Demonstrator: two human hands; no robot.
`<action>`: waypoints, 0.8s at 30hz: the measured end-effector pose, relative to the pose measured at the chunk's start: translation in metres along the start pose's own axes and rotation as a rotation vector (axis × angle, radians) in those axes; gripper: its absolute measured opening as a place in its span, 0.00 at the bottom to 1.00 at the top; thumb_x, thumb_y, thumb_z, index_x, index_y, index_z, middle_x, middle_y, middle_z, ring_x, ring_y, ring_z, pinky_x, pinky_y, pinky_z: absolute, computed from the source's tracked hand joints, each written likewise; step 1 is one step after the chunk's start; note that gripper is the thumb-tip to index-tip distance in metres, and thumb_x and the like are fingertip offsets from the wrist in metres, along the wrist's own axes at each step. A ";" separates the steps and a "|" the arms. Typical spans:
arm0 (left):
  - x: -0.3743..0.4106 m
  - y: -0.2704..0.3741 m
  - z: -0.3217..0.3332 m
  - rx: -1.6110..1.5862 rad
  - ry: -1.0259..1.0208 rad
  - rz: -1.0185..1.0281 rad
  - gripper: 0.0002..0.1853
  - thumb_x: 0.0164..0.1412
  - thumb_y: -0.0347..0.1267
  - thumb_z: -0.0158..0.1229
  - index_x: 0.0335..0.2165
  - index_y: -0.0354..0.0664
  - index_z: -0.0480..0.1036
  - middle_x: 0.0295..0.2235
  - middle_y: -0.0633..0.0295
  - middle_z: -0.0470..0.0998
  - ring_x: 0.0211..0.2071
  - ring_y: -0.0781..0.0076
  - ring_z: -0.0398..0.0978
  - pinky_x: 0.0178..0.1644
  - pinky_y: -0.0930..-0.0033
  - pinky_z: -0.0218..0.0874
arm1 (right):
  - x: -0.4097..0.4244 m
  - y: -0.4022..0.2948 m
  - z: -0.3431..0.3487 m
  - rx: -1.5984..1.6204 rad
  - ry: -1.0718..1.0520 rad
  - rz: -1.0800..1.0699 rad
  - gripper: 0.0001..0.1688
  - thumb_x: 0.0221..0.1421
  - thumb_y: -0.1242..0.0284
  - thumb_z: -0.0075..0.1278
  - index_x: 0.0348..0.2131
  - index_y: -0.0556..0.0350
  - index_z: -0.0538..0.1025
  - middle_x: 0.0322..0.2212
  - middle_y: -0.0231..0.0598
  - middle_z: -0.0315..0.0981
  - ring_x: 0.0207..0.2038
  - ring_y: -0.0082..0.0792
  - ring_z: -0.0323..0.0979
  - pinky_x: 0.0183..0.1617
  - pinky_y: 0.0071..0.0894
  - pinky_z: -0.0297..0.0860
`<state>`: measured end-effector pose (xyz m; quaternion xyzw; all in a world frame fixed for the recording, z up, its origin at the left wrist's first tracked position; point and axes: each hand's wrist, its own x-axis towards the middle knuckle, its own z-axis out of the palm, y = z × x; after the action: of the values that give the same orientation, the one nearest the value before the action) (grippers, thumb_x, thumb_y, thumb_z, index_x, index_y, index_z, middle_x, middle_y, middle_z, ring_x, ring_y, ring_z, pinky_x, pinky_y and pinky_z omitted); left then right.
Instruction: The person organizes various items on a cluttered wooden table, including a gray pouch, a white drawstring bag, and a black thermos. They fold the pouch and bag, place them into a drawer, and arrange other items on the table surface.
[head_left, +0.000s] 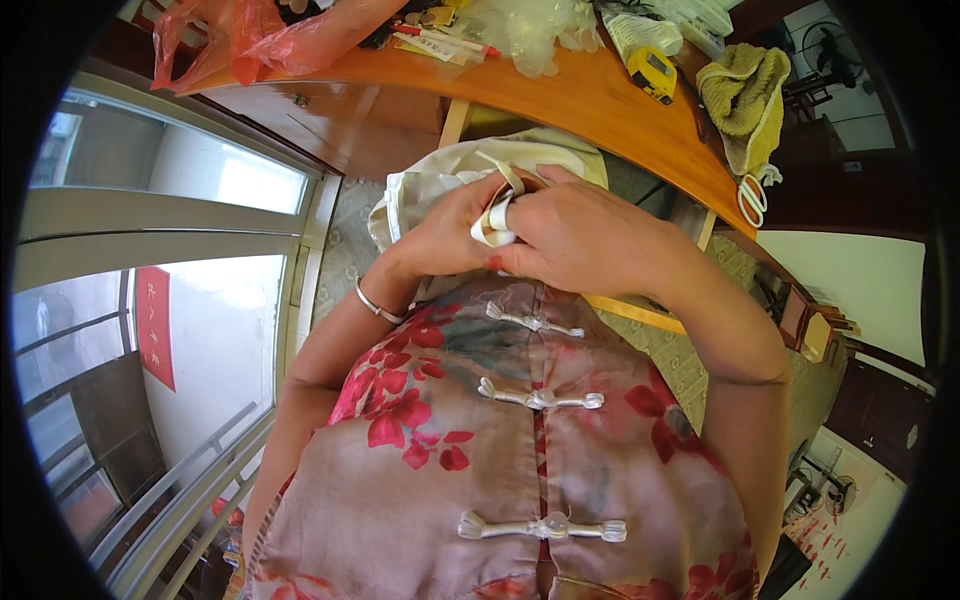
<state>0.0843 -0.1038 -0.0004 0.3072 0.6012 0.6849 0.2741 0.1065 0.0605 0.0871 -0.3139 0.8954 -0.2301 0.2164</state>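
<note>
Both hands meet in front of my chest, near the edge of a wooden desk. My left hand (450, 225), with a bangle on its wrist, curls around a looped cream fabric strip (493, 223). My right hand (574, 229) lies against it, its fingers closed on the loop; the fingertips are partly hidden. A loose end of the strip sticks up between the hands. Behind and below them a cream cloth (435, 169) with a whitish edge at its left hangs by the open drawer.
On the wooden desk (570, 94) lie a red plastic bag (247, 45), clear plastic bags (532, 30), a red-capped pen (450, 39), a yellow tape measure (652, 73), a tan towel (744, 105) and white-handled scissors (751, 201). A glazed door (225, 240) stands at the left.
</note>
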 end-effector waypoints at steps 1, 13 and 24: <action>-0.003 -0.003 -0.001 -0.003 -0.009 -0.011 0.30 0.39 0.27 0.65 0.43 0.36 0.64 0.36 0.65 0.71 0.37 0.80 0.66 0.43 0.76 0.59 | -0.005 -0.006 -0.007 0.013 -0.003 0.007 0.13 0.46 0.68 0.50 0.29 0.60 0.72 0.22 0.49 0.70 0.31 0.50 0.68 0.48 0.40 0.60; -0.001 0.000 0.000 -0.140 0.031 -0.081 0.24 0.42 0.22 0.62 0.41 0.39 0.66 0.34 0.67 0.71 0.35 0.82 0.67 0.39 0.77 0.61 | -0.041 0.009 0.022 0.461 0.534 0.207 0.11 0.43 0.79 0.53 0.32 0.59 0.71 0.26 0.43 0.71 0.27 0.39 0.72 0.29 0.29 0.66; -0.004 -0.004 0.004 0.006 0.084 -0.083 0.26 0.41 0.27 0.63 0.42 0.36 0.64 0.32 0.64 0.71 0.33 0.79 0.66 0.38 0.75 0.61 | -0.018 -0.002 0.019 -0.165 0.397 -0.095 0.10 0.41 0.69 0.54 0.25 0.56 0.75 0.21 0.38 0.70 0.30 0.40 0.66 0.34 0.36 0.65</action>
<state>0.0900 -0.1034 -0.0043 0.2537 0.6263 0.6836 0.2759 0.1310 0.0658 0.0773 -0.3211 0.9204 -0.2232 -0.0016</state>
